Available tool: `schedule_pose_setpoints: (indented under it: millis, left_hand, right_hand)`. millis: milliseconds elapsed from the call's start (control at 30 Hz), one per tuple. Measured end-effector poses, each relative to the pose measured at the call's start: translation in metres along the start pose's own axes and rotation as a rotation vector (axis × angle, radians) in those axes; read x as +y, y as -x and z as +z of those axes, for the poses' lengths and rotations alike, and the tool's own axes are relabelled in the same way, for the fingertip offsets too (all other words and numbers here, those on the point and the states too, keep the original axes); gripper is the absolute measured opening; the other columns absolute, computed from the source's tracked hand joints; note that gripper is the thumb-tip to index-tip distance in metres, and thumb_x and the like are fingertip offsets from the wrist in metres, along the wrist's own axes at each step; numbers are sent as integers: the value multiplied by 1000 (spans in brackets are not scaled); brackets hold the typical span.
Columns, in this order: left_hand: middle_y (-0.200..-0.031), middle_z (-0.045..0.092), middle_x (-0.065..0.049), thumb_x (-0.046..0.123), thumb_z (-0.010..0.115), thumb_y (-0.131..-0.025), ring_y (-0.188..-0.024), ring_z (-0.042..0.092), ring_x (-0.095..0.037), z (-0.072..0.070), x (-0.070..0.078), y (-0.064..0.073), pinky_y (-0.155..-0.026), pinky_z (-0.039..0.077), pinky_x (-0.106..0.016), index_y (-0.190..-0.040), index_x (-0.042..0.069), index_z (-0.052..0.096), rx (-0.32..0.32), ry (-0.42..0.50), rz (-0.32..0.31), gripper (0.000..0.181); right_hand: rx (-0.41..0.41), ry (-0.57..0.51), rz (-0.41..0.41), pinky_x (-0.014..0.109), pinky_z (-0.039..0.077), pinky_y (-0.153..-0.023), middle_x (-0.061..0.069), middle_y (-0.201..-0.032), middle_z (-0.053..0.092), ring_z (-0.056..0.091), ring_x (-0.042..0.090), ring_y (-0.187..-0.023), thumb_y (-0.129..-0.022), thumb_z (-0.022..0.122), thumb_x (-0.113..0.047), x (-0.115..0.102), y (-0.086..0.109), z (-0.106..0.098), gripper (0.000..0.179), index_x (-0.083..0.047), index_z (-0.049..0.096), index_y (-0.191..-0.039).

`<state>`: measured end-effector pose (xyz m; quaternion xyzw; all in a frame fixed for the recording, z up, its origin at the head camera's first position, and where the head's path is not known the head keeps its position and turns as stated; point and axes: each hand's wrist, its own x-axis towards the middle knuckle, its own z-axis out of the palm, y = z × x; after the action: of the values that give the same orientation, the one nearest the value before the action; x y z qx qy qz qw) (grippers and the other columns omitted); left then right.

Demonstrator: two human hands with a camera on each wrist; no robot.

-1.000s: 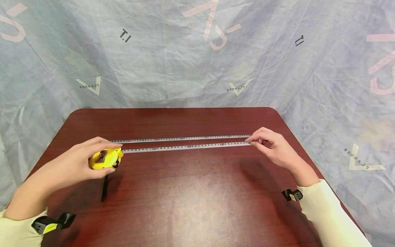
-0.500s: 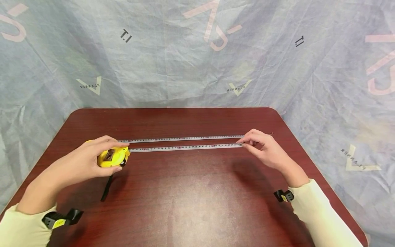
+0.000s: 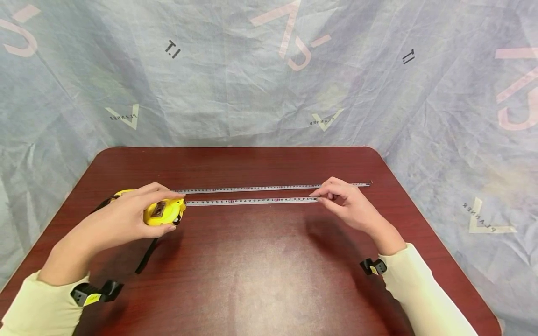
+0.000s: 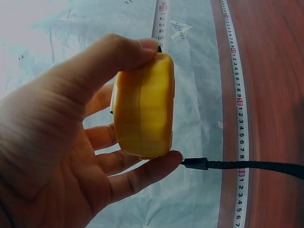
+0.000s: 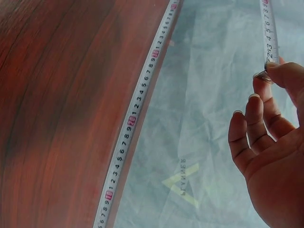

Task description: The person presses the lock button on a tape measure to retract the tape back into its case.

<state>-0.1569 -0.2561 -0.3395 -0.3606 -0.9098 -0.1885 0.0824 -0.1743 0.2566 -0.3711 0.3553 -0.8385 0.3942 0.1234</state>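
My left hand [image 3: 122,214] grips a yellow tape measure [image 3: 166,212] around its case, thumb on one edge and fingers on the other. Its black wrist strap [image 3: 147,256] hangs down from it. A white numbered blade [image 3: 252,201] runs out of the case to the right, held above the table. At the blade's far end, my right hand [image 3: 349,205] pinches the metal hook [image 5: 262,75] between thumb and index finger. Behind, a second tape blade [image 3: 248,188] lies nearly parallel. Part of its yellow case [image 3: 124,192] shows past my left hand, which hides the rest.
A dark red wooden table [image 3: 269,280] with rounded far corners lies below both hands. Grey printed cloth [image 3: 252,84] hangs behind it and at both sides. The rear blade's end hook [image 3: 371,182] sits near the table's right edge.
Both hands have come inward, the left moving right and the right moving left. The stretch of blade between them is shorter. The rear blade's right end has come into sight.
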Motion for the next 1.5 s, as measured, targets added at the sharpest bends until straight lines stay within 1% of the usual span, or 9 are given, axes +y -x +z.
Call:
schedule_pose_setpoints:
  millis: [133, 267, 367, 533, 700, 967, 1133, 1333, 1500]
  left_hand:
    - [-117, 58, 14, 30, 89, -82, -92, 55, -1, 1, 3, -4, -73, 50, -23, -136, 24, 66, -3, -4, -1, 60]
    - [-117, 58, 14, 31, 89, -82, -89, 56, -2, 2, 5, -7, -72, 50, -25, -137, 25, 67, -3, -6, -13, 60]
    - [-118, 58, 13, 34, 88, -83, -90, 56, -3, 2, 7, -10, -74, 50, -27, -139, 26, 65, -31, 7, -39, 60]
    - [-120, 57, 11, 40, 84, -87, -92, 55, -6, 0, 11, -15, -76, 50, -29, -142, 26, 63, -93, 33, -80, 61]
    - [-119, 57, 11, 39, 84, -86, -93, 55, -7, 1, 15, -21, -78, 50, -31, -140, 25, 64, -111, 40, -85, 59]
    - [-119, 57, 12, 35, 86, -84, -95, 56, -6, 5, 18, -26, -78, 50, -32, -140, 25, 64, -88, 44, -78, 61]
    - [-118, 57, 11, 31, 88, -83, -94, 56, -6, 8, 20, -29, -76, 50, -30, -139, 24, 65, -64, 72, -65, 61]
    - [-119, 59, 10, 27, 87, -82, -94, 56, -7, 10, 22, -34, -74, 51, -29, -135, 20, 66, -12, 90, -44, 57]
    - [-120, 59, 9, 25, 88, -81, -92, 57, -9, 12, 23, -36, -72, 52, -29, -134, 22, 66, 18, 103, -46, 57]
  right_hand:
    - [-12, -11, 10, 29, 44, -65, -6, -92, 61, 52, 9, -78, -96, 70, 3, -2, -4, 6, 29, -21, 79, -109]
    - [-20, -20, 0, 28, 44, -66, -3, -94, 63, 52, 10, -79, -95, 70, 4, -5, -9, 10, 31, -21, 79, -110]
    - [-21, -18, -19, 31, 45, -66, -2, -94, 64, 52, 10, -79, -95, 70, 4, -8, -13, 13, 31, -21, 79, -110]
    - [-38, -12, -25, 34, 44, -64, -6, -94, 63, 52, 10, -79, -96, 70, 1, -9, -19, 17, 28, -22, 79, -110]
    - [-59, -3, -26, 34, 45, -64, -8, -96, 63, 52, 9, -78, -97, 69, 0, -11, -24, 20, 28, -23, 79, -109]
    - [-73, -20, -29, 29, 45, -66, -8, -97, 64, 54, 10, -79, -97, 68, 0, -13, -30, 27, 28, -21, 79, -110]
    - [-71, -27, -39, 30, 45, -65, -6, -97, 65, 54, 10, -80, -97, 68, -1, -13, -34, 32, 26, -21, 79, -110]
    - [-57, -41, -48, 36, 45, -62, 3, -99, 67, 54, 12, -81, -98, 68, -2, -14, -39, 35, 22, -15, 79, -111]
    - [-50, -58, -30, 33, 45, -64, 2, -98, 66, 54, 12, -80, -98, 67, -3, -17, -43, 38, 21, -15, 79, -110]
